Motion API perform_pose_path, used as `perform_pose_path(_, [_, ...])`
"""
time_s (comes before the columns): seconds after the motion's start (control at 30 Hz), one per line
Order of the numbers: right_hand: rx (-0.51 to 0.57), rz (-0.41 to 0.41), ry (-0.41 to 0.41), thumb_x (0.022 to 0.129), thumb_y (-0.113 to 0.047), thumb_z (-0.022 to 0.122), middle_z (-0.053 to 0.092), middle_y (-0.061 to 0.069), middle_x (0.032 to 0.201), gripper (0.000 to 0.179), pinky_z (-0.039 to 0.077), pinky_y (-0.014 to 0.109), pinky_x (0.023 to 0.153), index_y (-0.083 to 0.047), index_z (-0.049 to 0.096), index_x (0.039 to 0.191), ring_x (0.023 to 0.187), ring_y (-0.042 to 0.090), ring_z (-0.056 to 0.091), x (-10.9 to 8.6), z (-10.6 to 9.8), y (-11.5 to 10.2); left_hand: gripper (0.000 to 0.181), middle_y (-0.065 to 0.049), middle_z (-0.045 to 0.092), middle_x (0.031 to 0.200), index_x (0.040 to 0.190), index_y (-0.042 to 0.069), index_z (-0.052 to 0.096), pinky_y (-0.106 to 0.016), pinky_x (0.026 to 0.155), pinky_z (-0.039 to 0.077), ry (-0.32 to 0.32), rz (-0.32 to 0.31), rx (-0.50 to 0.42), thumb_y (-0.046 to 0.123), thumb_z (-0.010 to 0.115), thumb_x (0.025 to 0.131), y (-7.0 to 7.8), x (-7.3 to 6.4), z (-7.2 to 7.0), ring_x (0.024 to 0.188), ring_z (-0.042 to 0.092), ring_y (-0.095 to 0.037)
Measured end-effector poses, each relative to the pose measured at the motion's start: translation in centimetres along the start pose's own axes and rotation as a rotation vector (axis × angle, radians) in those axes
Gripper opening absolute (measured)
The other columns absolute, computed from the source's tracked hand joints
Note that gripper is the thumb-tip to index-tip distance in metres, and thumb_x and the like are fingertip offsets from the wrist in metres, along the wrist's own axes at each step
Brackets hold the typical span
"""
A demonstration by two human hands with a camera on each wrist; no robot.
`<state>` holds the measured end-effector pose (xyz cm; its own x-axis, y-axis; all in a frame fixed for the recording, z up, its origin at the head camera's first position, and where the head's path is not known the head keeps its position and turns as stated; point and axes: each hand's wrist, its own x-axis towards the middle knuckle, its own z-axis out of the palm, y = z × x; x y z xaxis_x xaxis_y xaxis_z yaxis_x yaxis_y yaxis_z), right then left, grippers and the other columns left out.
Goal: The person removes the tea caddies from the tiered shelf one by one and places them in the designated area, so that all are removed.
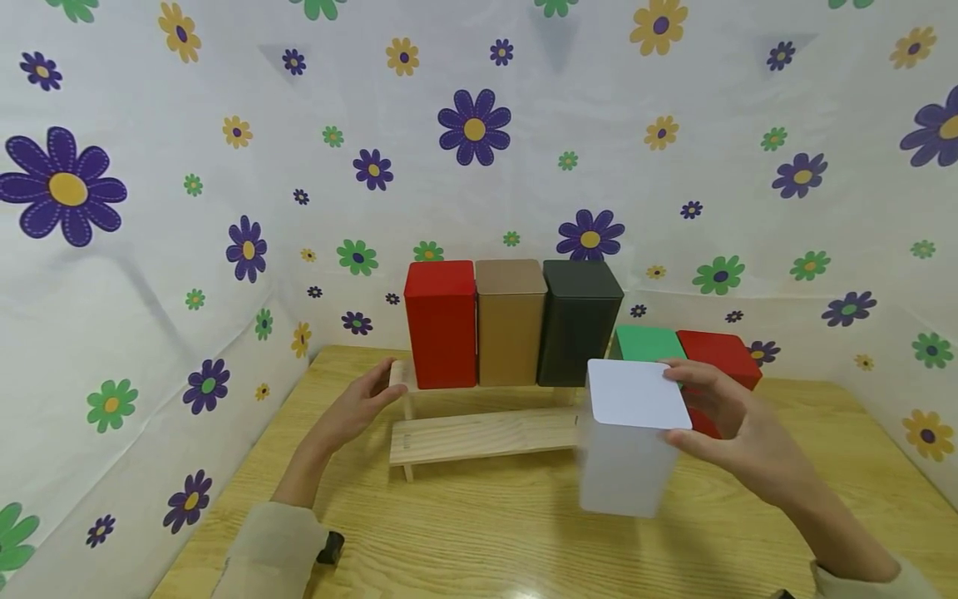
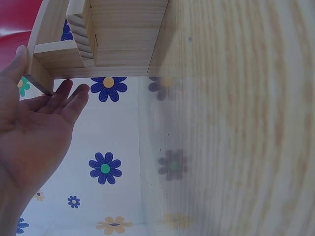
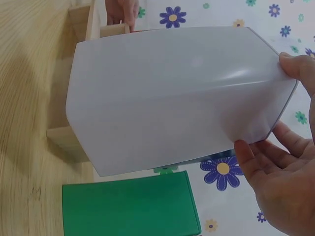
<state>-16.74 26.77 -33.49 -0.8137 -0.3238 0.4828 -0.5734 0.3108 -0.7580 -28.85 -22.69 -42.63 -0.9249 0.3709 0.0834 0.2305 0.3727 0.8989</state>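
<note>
My right hand (image 1: 737,433) holds a white rectangular canister (image 1: 636,453) by its top end, thumb on one side and fingers on the other. The canister is in front of the right end of a two-step wooden rack (image 1: 486,434). In the right wrist view the white canister (image 3: 177,98) fills the middle, its lid end between my thumb and fingers. My left hand (image 1: 359,412) grips the left end of the rack's upper step, its thumb and fingers around the wooden corner in the left wrist view. A red canister (image 1: 443,333), a tan canister (image 1: 511,333) and a black canister (image 1: 580,333) stand side by side on that step.
A green canister (image 1: 649,343) and another red canister (image 1: 722,358) stand right of the rack, partly hidden behind the white canister and my right hand. Everything is on a wood-grain table (image 1: 464,532). A white flower-print cloth (image 1: 509,200) surrounds the back and sides.
</note>
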Motion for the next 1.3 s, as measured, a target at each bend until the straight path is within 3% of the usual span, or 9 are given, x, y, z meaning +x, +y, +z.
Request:
perform_pose_path(0.37, [-0.025, 0.044, 0.03, 0.087, 0.02, 0.068, 0.048, -0.001, 0.149, 0.066, 0.053, 0.015, 0.091, 0.002, 0.048, 0.147, 0.116, 0.008, 0.06, -1.3, -1.9, 0.6, 0.084, -0.023, 0.019, 0.168, 0.164, -0.003, 0.007, -0.053, 0.122, 0.024, -0.005, 0.004, -0.012, 0.039, 0.054, 0.109, 0.0, 0.0, 0.0, 0.154, 0.021, -0.04])
perform_pose_path(0.73, [-0.164, 0.115, 0.061, 0.09, 0.013, 0.071, 0.048, -0.009, 0.147, 0.067, 0.056, 0.015, 0.083, -0.006, 0.048, 0.151, 0.115, 0.0, 0.059, -2.9, -4.1, 1.9, 0.083, -0.024, 0.021, 0.167, 0.164, -0.003, 0.007, -0.053, 0.122, 0.024, -0.006, 0.007, -0.017, 0.037, 0.054, 0.109, -0.1, 0.1, 0.0, 0.154, 0.022, -0.04])
perform_pose_path(1.07, [-0.148, 0.114, 0.098, 0.088, 0.019, 0.069, 0.049, -0.008, 0.147, 0.07, 0.055, 0.014, 0.082, -0.007, 0.049, 0.15, 0.113, -0.001, 0.061, -3.8, -5.6, 3.1, 0.082, -0.024, 0.024, 0.166, 0.164, -0.003, 0.007, -0.053, 0.121, 0.025, -0.008, 0.011, -0.019, 0.036, 0.054, 0.109, -0.1, 0.1, 0.0, 0.153, 0.024, -0.04])
perform_pose_path(1.3, [-0.202, 0.161, 0.113, 0.092, 0.014, 0.069, 0.047, -0.019, 0.145, 0.068, 0.053, 0.011, 0.081, -0.009, 0.048, 0.152, 0.112, -0.007, 0.058, -4.4, -6.6, 3.7, 0.081, -0.024, 0.023, 0.167, 0.164, -0.003, 0.007, -0.053, 0.121, 0.025, -0.009, 0.017, -0.02, 0.035, 0.053, 0.11, -0.1, 0.2, 0.0, 0.153, 0.023, -0.04])
